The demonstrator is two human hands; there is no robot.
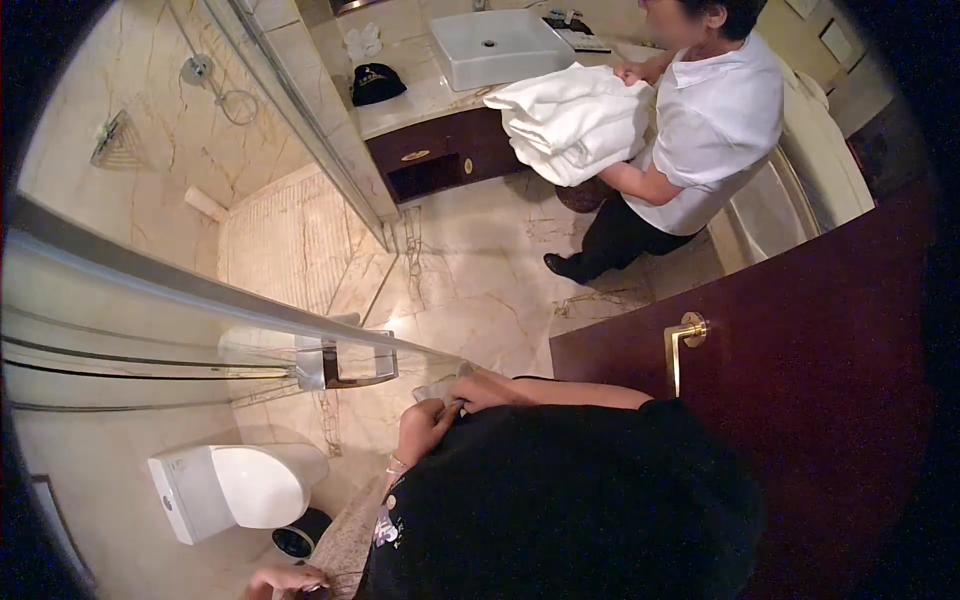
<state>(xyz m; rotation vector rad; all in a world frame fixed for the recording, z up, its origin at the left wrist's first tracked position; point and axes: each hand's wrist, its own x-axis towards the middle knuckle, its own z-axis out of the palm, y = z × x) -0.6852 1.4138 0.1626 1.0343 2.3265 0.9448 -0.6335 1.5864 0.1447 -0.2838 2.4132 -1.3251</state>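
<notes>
My left hand [424, 428], with a bracelet at the wrist, is closed close in front of my black shirt. Reaching across from the right, my right hand [482, 392] meets it, its fingers bent and pressed together. A small greyish thing shows between the fingers; its kind cannot be made out. Pale, see-through material [432, 390] lies just beyond the hands, partly hidden by them. At the lower left edge another hand [285, 578] shows beside speckled cloth [350, 530]; whose it is cannot be told.
A co-worker [725, 110] in white holds bunched white cloth [575, 120] by the counter with a washbasin [500, 45]. A dark red door [800, 330] with a brass handle [685, 345] stands right. Left are a glass panel's metal handle [345, 362], a toilet [240, 485] and a bin [300, 535].
</notes>
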